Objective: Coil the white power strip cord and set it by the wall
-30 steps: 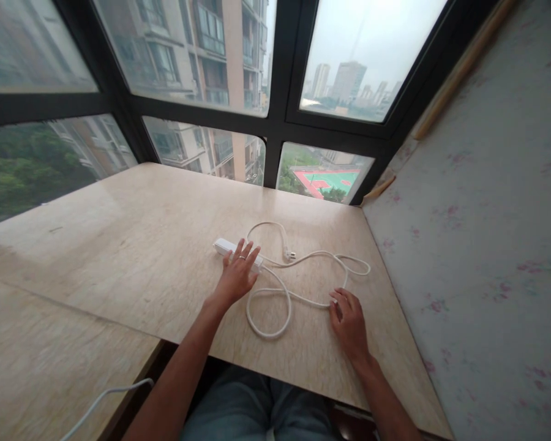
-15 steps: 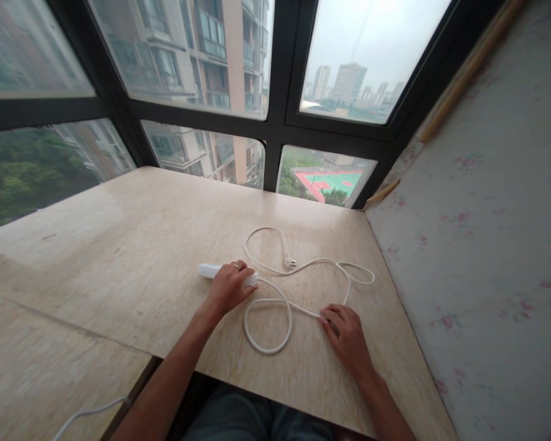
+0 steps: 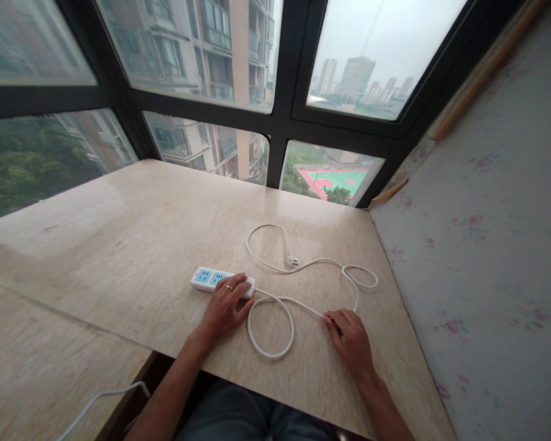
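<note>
- Power strip (image 3: pixel 209 277) lies sockets-up on the table (image 3: pixel 142 233); left hand (image 3: pixel 224 306) grips its cord end
- Cord (image 3: pixel 269 357) loops loose between the hands; plug (image 3: pixel 292 261) lies free beyond
- Right hand (image 3: pixel 349 337) pinches the cord; best to pin the strip flat, so slack moves without kinking
</note>
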`<state>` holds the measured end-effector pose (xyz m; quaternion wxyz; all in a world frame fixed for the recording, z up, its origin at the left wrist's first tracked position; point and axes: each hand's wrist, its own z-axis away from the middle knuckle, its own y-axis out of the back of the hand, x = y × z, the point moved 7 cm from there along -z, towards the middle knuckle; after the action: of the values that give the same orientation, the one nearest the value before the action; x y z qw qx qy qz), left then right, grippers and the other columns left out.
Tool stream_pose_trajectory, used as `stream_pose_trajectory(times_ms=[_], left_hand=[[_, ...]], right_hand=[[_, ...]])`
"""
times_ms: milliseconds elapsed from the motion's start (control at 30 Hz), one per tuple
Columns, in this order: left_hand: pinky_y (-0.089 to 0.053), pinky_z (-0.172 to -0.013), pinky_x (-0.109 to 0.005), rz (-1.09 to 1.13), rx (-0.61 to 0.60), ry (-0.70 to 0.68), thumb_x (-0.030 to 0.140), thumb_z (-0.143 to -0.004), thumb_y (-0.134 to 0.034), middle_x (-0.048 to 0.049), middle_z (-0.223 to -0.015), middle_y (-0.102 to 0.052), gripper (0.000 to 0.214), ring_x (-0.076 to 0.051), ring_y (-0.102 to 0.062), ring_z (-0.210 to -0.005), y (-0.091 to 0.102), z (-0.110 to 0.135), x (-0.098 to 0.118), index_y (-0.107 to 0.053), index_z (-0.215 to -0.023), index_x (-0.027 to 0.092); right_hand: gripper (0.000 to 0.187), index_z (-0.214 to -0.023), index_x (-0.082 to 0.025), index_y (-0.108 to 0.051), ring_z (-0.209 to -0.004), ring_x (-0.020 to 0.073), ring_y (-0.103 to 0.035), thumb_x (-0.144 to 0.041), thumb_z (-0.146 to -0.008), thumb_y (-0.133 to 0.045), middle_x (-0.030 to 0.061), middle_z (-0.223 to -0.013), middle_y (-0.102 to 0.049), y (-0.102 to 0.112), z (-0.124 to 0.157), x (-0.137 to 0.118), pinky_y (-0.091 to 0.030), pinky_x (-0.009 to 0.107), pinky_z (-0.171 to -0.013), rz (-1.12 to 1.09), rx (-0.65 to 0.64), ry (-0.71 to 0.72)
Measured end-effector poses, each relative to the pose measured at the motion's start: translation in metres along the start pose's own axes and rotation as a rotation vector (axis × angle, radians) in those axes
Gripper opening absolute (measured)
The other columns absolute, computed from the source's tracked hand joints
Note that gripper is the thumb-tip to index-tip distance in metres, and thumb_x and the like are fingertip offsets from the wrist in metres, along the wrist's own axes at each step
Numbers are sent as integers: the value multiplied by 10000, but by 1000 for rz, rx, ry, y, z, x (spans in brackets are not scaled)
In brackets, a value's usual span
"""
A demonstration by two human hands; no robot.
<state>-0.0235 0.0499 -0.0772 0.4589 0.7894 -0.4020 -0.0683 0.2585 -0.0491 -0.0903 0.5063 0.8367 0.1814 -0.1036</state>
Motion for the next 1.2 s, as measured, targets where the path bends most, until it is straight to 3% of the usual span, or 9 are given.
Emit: stream_pose_trajectory(times_ms=[267,500,633,800,1000,1100,1200], left_hand=[[-421,-1020,-462,-60,17,44,161,-827,-542,-155,-1224,-615,315,-268,-548,-1197,-1,0,2,-606,-1136,162],[-354,-1072,-553,-203,42,266,21,-802,-431,-162,-1287,-588,371,-300,-458,-1310,5,7,-18,-692,-1017,174],[-334,-1077,-580,-181,59,311,73,-826,-437,-162,-1295,-583,331,-316,-423,-1336,6,7,-21,-691,-1014,172],[-321,-1104,-545,-145,72,212,206,-868,-497,-179,-1295,-569,287,-309,-399,-1356,9,3,-11,-628,-1117,147],[-354,-1100,-513,16,75,61,220,-876,-546,-147,-1302,-577,365,-280,-428,-1340,6,-1,30,-532,-1238,180],[-363,-1098,-508,134,55,30,184,-880,-514,-135,-1303,-583,358,-271,-420,-1349,-12,-5,76,-533,-1237,193],[-346,-1111,-523,204,-56,19,227,-896,-493,-141,-1375,-531,419,-281,-373,-1381,-40,-13,124,-492,-1314,204]], right_hand=[[173,-828,-199,-658,-723,170,-573,-282,-930,-546,38,-749,-642,5,-2,-12,-438,295,-677,-134,-75,63],[212,-822,-210,-669,-704,176,-612,-263,-940,-502,50,-745,-648,7,-2,-18,-495,304,-656,-283,-96,53],[204,-913,-209,-679,-774,190,-645,-258,-941,-482,76,-825,-670,8,-4,-23,-537,311,-677,-384,-34,4],[208,-1042,-212,-659,-929,210,-635,-225,-931,-484,99,-957,-664,7,-17,-23,-544,360,-807,-313,65,4],[304,-1176,-170,-586,-1104,268,-551,-241,-894,-497,142,-1131,-602,6,-42,10,-464,498,-967,-99,152,-128],[328,-1194,-177,-564,-1145,270,-529,-211,-879,-482,137,-1164,-595,4,-54,14,-441,504,-997,-87,135,-138],[374,-1232,-183,-542,-1175,263,-518,-184,-864,-478,131,-1210,-587,-3,-68,6,-422,487,-1024,-123,66,-110]])
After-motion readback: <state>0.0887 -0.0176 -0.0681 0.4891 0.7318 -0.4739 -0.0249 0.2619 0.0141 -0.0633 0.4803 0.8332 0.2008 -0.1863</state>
